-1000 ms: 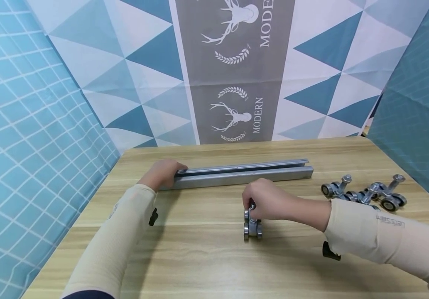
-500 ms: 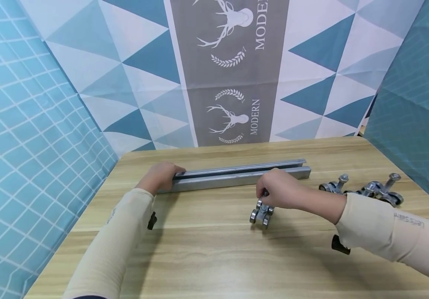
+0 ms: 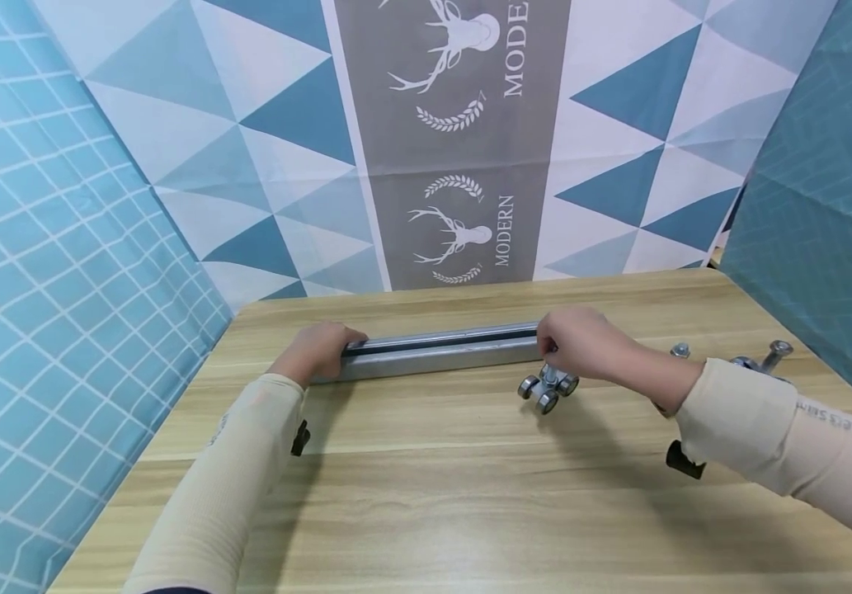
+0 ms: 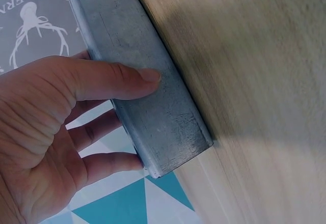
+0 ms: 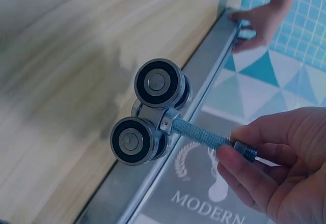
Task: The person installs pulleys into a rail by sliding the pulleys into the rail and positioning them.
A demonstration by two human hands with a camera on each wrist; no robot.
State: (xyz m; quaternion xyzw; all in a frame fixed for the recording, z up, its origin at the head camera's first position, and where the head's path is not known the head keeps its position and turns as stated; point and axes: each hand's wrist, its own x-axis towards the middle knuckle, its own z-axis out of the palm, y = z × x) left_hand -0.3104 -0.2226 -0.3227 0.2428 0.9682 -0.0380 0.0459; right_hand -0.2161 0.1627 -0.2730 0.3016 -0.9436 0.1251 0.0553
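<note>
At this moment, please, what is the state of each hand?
Left hand: closed, gripping one end of the metal rail.
Right hand: closed, holding a wheeled roller by its threaded bolt.

Head pic bright, wrist pics rel. dim

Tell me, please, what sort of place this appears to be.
Perhaps a makeshift workspace: a pale wood-grain table bears a long grey metal rail, with blue, white and grey patterned sheeting behind it.
</note>
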